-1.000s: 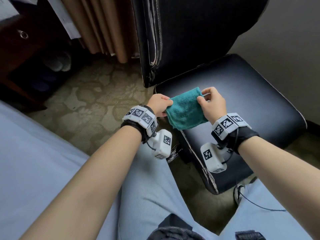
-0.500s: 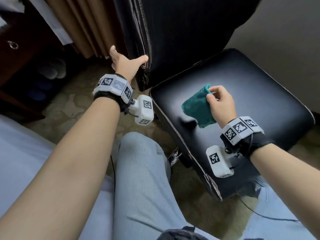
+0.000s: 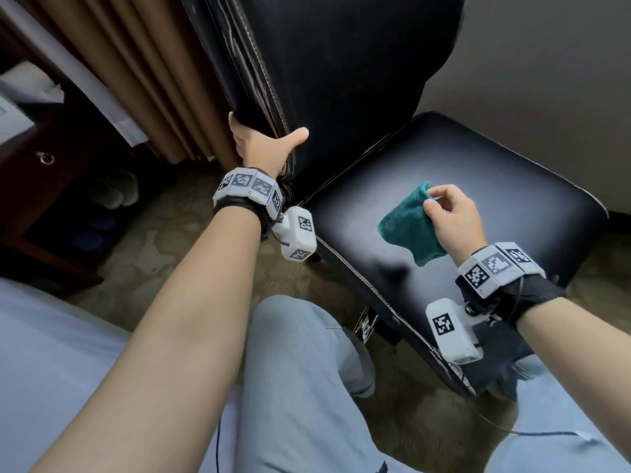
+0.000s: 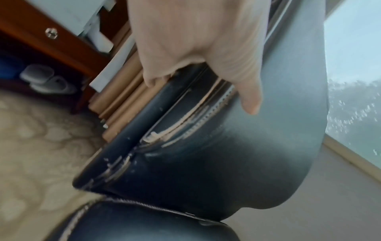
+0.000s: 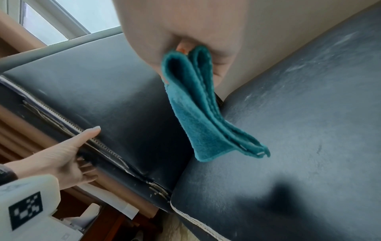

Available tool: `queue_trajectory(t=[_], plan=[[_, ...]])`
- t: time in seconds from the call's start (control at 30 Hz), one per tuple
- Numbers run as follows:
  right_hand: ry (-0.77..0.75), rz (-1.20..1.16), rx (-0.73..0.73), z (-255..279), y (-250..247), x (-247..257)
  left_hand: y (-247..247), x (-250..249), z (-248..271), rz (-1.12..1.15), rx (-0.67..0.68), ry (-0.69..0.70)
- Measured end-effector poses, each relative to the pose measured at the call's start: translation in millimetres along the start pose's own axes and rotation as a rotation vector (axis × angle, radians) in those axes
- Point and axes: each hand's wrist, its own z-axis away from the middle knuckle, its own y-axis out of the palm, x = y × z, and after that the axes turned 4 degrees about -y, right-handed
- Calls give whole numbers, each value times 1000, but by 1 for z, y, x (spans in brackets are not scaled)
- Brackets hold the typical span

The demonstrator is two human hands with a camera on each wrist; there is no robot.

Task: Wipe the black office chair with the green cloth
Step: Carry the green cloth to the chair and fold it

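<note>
1. Over the seat (image 3: 478, 186) of the black office chair (image 3: 341, 63), our right hand (image 3: 454, 220) hovers with the wrist bent down, thumb and forefinger pinched on the top edge of the green cloth (image 3: 408, 230).
2. We hold the cloth folded; it hangs from the pinch above the middle of the seat, and from the head view we cannot tell whether its lower corner touches the leather.
3. Our left arm reaches forward and our left hand (image 3: 263, 148) clasps the near side edge of the backrest (image 3: 239, 56), thumb spread across the front face, fingers wrapped round behind.
4. From the right wrist view we see what the head view hides: the cloth (image 5: 198, 110) hangs in several doubled layers with stitched hems, and its lower corner appears clear of the seat (image 5: 299, 130), above a dark shadow.
5. That same view shows the left hand (image 5: 68, 158) from the side, thumb laid straight along the stitched seam, fingers curled round the rear.
6. From the left wrist view we see, somewhat blurred, the palm (image 4: 195, 40) pressed on the backrest edge, where the piping is cracked and peeling pale.
7. Beyond the chair, the head view shows tan curtains (image 3: 136, 63), a dark wooden desk (image 3: 41, 186) with pale slippers (image 3: 116, 192) under it, and patterned carpet (image 3: 164, 254).
</note>
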Motion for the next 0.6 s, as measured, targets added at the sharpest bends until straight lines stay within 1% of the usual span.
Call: queue_trajectory(t=[0.07,0.13,0.23,0.33,0.5,0.6], plan=[[9,-6,-1,-3,1,1,6,0,2,34,-50,-3],[27,-19,-2,-5,4,0,7,2,1,18,-83,1],[46,-48,-17,-10,4,-3,6,0,-4,-5,-78,13],[69,-57,-38,-13,1,-9,13,3,-1,38,-72,32],[125,-56,-78,-12,-11,-18,27,10,19,145,-176,24],[143,-2,-94,-11,-19,-21,28,14,21,170,-217,24]])
